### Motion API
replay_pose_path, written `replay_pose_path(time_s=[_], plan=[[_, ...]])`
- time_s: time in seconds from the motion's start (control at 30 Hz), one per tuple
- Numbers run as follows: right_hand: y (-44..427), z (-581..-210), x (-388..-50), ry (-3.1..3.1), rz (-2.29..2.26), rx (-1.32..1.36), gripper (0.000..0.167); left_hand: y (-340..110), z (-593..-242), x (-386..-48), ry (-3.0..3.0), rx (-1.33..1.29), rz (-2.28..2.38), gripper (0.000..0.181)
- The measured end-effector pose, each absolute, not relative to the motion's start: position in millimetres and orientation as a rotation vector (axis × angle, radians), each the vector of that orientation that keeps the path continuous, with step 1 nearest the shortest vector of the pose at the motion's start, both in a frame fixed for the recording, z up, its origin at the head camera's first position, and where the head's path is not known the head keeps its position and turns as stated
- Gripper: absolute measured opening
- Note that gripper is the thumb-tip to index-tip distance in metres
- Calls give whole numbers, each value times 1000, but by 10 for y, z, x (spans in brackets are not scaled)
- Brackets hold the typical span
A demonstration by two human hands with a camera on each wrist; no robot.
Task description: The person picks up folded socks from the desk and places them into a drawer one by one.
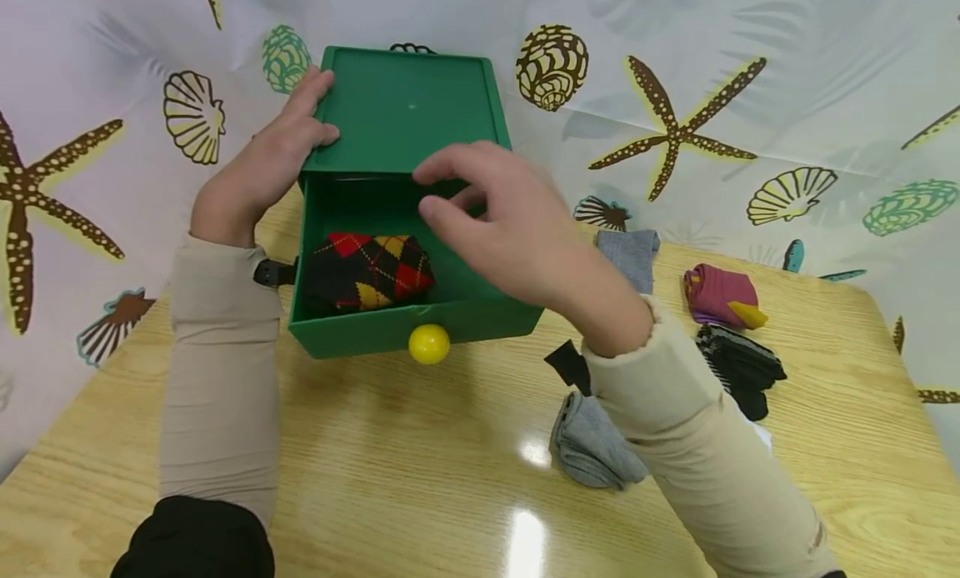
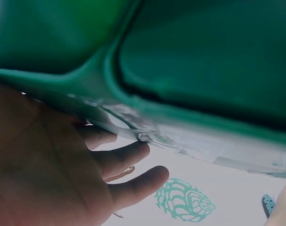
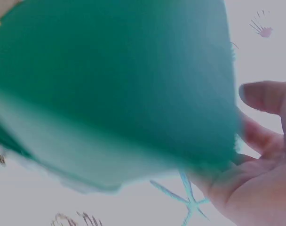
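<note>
A green box (image 1: 412,111) stands at the back of the table with its drawer (image 1: 360,334) pulled out; a round yellow knob (image 1: 429,344) is on the drawer's front. Inside, towards the left, lies a folded argyle sock (image 1: 371,271) in black, red and yellow. My left hand (image 1: 281,148) rests against the box's left side, thumb and fingers at the edge of its top. In the left wrist view its fingers reach out beside the green wall. Over the drawer's right part hovers my right hand (image 1: 517,223), slightly blurred, fingers loosely bent, thumb apart, holding nothing.
To the right on the wooden table (image 1: 390,486) lie a folded grey sock (image 1: 596,444), another grey one (image 1: 630,257) farther back, a maroon and yellow sock (image 1: 720,294) and a black bundle (image 1: 738,361). A patterned cloth (image 1: 465,19) hangs behind the box.
</note>
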State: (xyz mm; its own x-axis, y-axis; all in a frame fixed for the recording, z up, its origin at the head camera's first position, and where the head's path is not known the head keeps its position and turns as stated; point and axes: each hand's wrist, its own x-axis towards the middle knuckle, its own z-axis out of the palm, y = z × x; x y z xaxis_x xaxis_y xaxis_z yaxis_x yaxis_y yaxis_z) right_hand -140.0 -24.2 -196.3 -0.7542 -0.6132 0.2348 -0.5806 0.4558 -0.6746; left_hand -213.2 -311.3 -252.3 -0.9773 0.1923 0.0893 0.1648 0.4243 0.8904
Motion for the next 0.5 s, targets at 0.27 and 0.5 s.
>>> replay_pose_path(time_s=[0.27,0.5], plan=[[563,-2009,-1231,2547,-1974,-1226,17,-3089,-2515,-2128,2634,312,1608,67],[1091,-2430,-1030,2614,-1828,-870,16,-3101,-2504,-2133,2618,285,1619,67]])
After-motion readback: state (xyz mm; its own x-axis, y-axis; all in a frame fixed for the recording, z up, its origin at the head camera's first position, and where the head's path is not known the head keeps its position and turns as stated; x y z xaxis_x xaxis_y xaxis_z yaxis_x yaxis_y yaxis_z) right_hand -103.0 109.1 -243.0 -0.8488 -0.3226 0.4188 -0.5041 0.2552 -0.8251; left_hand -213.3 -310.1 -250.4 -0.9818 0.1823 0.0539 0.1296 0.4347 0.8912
